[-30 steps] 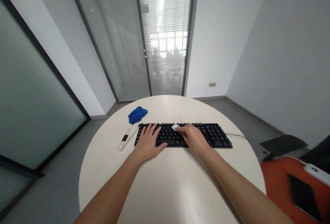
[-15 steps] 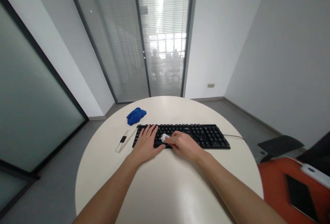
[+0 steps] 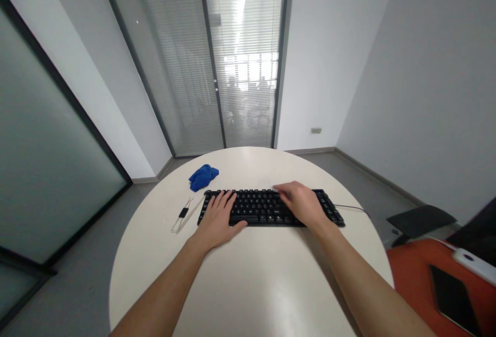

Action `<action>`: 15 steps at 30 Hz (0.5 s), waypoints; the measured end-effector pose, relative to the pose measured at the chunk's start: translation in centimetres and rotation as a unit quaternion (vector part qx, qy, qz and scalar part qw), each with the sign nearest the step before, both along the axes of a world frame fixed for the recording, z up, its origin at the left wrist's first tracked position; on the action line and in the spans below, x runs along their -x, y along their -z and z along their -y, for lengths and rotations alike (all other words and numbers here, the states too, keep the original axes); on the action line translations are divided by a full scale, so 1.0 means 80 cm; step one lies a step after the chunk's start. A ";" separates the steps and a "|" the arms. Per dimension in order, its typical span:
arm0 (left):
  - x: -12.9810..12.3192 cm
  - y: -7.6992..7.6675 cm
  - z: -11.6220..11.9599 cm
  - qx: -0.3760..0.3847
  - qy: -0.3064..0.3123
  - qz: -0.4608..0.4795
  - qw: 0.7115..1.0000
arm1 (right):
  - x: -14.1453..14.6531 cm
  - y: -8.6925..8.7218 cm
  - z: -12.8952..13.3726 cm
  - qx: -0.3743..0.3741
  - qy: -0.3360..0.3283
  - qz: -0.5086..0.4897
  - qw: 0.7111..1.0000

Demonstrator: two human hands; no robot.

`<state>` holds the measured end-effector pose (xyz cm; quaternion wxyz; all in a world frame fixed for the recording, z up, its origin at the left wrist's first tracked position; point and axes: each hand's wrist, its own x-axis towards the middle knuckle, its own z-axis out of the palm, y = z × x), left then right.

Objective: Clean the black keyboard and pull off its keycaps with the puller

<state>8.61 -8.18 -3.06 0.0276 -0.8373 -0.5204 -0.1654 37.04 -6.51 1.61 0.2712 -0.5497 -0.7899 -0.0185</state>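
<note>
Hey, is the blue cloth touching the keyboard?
Apart. The head view shows the blue cloth beyond the keyboard's far left corner, with a narrow strip of bare table between them.

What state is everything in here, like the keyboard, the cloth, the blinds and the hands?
Keyboard: flat on the table, keys up.
Cable: trailing off right.
Left hand: fingers spread, on the keyboard's left part.
Right hand: fingers bent, at the far edge; grip contents unclear.
Blue cloth: crumpled.
Wire tool: lying flat.
Blinds: lowered, light showing through.
Phone: lying on the orange seat, dark.
</note>
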 end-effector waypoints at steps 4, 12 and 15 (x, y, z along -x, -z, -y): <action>0.000 -0.002 0.001 0.007 0.001 -0.007 1.000 | -0.042 0.009 -0.016 0.031 0.224 0.025 0.974; 0.001 -0.006 0.003 0.019 0.003 -0.017 1.000 | -0.045 0.017 -0.023 0.074 0.236 0.029 0.969; 0.002 -0.005 0.003 0.017 0.005 -0.017 1.000 | -0.043 0.015 -0.022 0.071 0.234 0.029 0.969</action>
